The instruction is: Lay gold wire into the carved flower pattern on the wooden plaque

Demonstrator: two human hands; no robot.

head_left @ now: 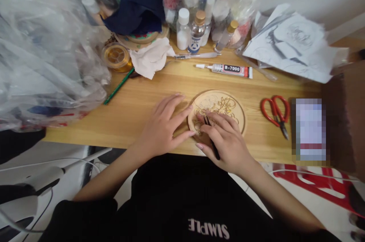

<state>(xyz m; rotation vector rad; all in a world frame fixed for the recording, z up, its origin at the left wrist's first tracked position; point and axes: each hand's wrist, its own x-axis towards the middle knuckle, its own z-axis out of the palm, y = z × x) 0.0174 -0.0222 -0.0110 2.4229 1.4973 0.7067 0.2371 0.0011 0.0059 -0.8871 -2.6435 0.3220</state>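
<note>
My right hand (230,145) clamps black tweezers (214,148) over gold wirework (226,105) on the wooden plate (242,115), near the front edge of the table (122,122). My left hand (162,129), fingers apart, lies at the plate's left rim.

Gap between tray (242,111) and pliers (281,123); box (353,95), probably, rightward.

This is apparently a craft corner: the worktop (137,109) bears gold wirework (226,105), a glue tube (232,69), red-handled cutters (282,125) and a gold-wire spool (116,57).
</note>
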